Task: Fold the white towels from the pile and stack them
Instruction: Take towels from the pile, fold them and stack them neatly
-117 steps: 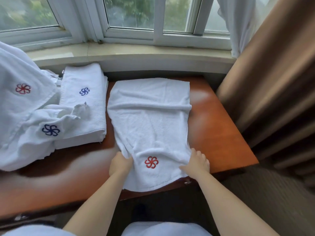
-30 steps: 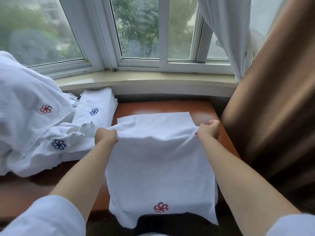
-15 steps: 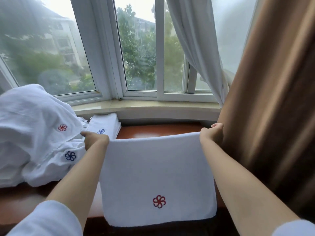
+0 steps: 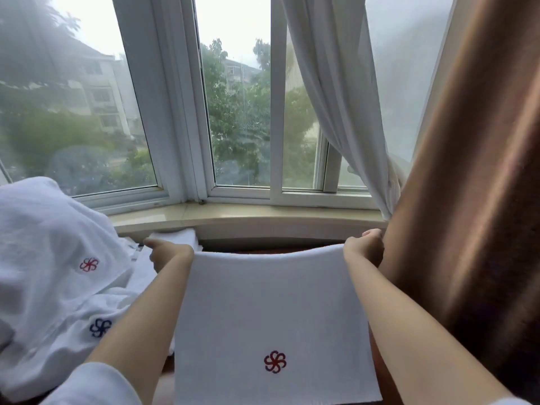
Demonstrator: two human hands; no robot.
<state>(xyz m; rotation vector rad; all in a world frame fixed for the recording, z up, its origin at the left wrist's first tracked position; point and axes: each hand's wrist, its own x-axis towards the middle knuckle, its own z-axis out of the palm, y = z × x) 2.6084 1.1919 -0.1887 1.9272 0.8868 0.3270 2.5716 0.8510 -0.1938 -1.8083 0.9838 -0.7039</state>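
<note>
A white towel [image 4: 268,311] with a red flower emblem hangs upright in front of me, stretched between both hands. My left hand [image 4: 168,254] grips its upper left corner and my right hand [image 4: 363,247] grips its upper right corner. To the left lies the pile of white towels [image 4: 49,258], showing a red emblem and a blue one. Behind my left hand, a bit of the folded stack [image 4: 175,236] shows by the sill; the held towel hides most of the table.
A window sill [image 4: 248,214] and window frames run across the back. A sheer white curtain [image 4: 336,97] and a heavy brown curtain [image 4: 473,200] hang close on the right, touching my right hand's side. A strip of the wooden table [image 4: 263,250] shows above the towel.
The towel lay flat on the table with my hands at its near end. Both hands then took the far corners and lifted it upright; it now hangs a little higher.
</note>
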